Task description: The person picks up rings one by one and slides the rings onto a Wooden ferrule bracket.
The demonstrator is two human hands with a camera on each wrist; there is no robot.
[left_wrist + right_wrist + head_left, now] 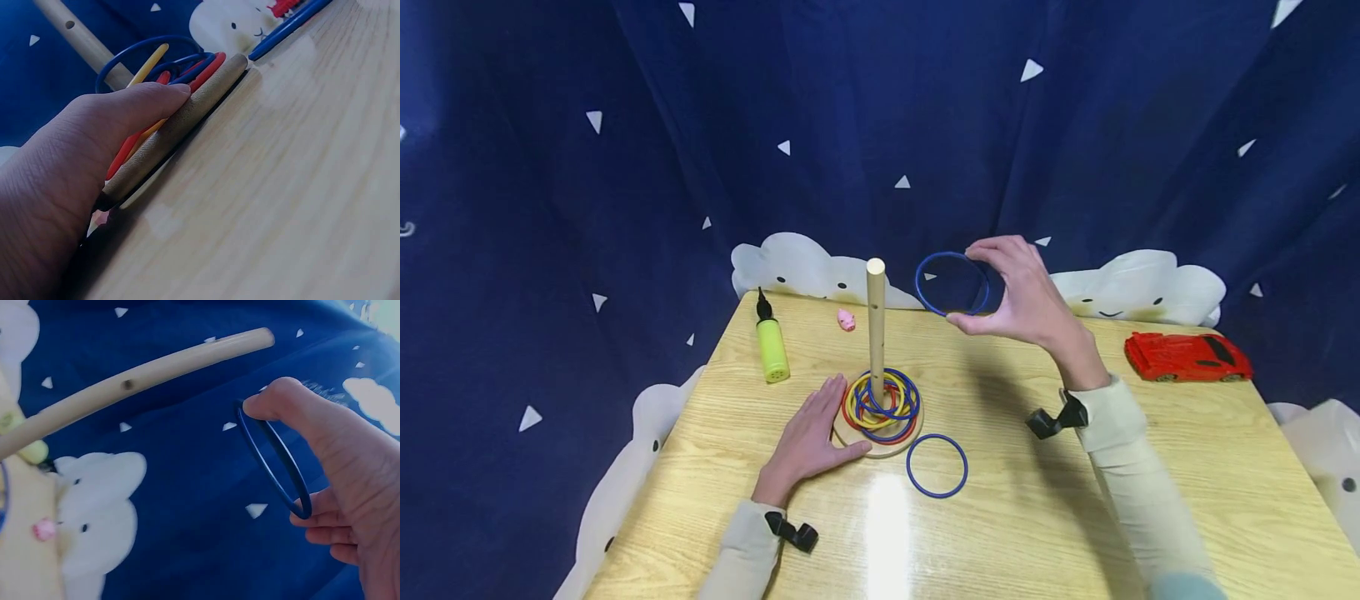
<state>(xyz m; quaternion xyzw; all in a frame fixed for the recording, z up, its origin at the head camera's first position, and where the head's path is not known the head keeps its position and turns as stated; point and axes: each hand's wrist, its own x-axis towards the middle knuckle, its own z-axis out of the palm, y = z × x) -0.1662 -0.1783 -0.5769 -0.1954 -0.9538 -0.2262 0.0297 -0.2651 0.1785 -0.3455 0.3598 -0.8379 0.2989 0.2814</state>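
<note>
In the head view, my right hand [1022,296] holds a blue ring [917,282] up in the air, gripping its edge between thumb and fingers. The right wrist view shows the same ring [290,464] seen nearly edge-on, beside the wooden peg [187,360]. My left hand [808,435] grips the round wooden base [886,451] of the ring toss stand at its left and front edge. In the left wrist view the thumb [144,103] lies over the rim of that base. Blue, yellow and red rings [917,396] lie piled around the foot of the upright peg [876,325].
Another blue ring [964,479] lies flat on the wooden table [1000,533], just in front of the base. Behind on the left are a yellow-green hand pump [772,350] and a small pink pig [846,319]. A red toy car [1183,357] stands at the right, before the dark blue curtain [850,100].
</note>
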